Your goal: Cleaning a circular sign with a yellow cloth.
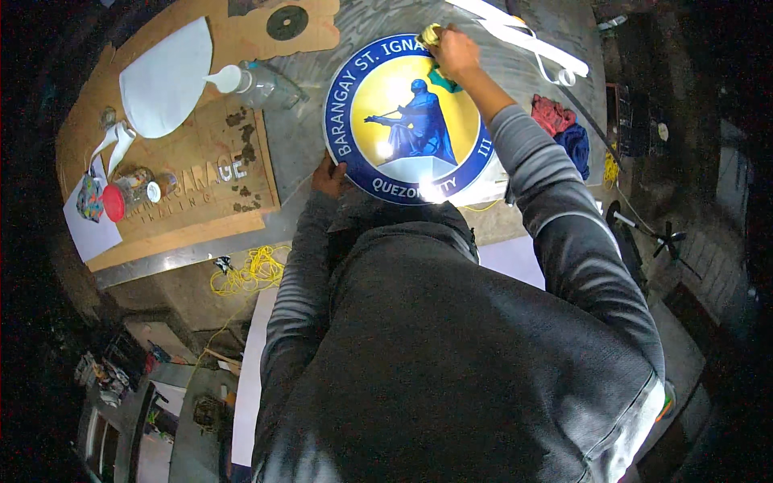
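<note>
A round sign [370, 173] with a blue ring, white lettering and a yellow centre with a blue seated figure lies on the grey work table. Glare spots shine on its face. My left hand [328, 176] grips the sign's lower left edge with its fingers bent at the rim. At the upper right rim, my right hand [456, 53] is closed on a crumpled yellowish cloth [431, 35], pressing it to the sign. A green patch [442, 79] shows beside the right wrist; I cannot tell whether it belongs to the cloth.
Left of the sign lie a clear bottle [270, 87], a white sheet [169, 76], a brown stencil board [201, 173] and jars with a red lid [113, 203]. White strips [531, 44] and red and blue rags [552, 114] lie right. Yellow cord [259, 270] hangs near the table edge.
</note>
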Available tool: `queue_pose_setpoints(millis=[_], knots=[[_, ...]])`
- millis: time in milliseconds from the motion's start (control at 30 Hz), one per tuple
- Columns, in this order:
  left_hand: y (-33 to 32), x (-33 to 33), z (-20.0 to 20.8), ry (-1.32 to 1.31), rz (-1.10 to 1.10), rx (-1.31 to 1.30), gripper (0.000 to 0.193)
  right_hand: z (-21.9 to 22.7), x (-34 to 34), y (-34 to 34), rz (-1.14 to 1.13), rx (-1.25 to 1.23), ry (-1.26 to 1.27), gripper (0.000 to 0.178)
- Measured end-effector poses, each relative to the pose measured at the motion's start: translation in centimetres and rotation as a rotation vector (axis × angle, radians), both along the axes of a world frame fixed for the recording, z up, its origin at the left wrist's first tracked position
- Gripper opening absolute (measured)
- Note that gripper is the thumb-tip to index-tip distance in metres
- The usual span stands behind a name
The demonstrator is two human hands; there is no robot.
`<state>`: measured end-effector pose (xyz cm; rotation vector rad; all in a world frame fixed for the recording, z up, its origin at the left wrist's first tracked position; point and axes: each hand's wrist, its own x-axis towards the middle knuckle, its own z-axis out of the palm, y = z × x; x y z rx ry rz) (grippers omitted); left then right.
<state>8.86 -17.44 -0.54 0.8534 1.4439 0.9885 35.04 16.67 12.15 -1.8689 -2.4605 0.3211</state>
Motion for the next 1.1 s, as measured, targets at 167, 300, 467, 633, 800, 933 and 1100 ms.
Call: queue_pose_setpoints(millis=[167,300,467,633,800,933,1100], knots=[[3.2,0.9,8.3,0.085,-0.161,-0.306,0.063,-0.7,-5.2,-1.0,0.205,0.039,0.056,0.031],[2.3,1.5,6.9,-0.033,-0.039,-0.172,0.068,-0.1,-10.3,-4.9,0.339,0.015,0.106,0.025],[0.8,-0.7,-1.7,-0.582,0.11,-0.287,0.068,1.7,-14.3,-12.0,0.527,0.032,0.236,0.024],[2.6,0.9,3.9,-0.611,0.149,-0.42,0.083,1.9,-13.0,-16.8,0.626,-0.003,0.231,0.028],[0.8,1.8,2.8,-0.054,0.06,-0.105,0.072,3.1,-13.9,-17.2,0.671,-0.061,0.192,0.026],[2.0,2.6,5.3,-0.246,0.206,-0.231,0.065,2.5,-14.4,-14.2,0.575,-0.02,0.156,0.029],[1.7,2.7,6.0,0.092,0.02,0.003,0.06,1.2,-13.9,-8.0,0.363,-0.048,0.145,0.028]])
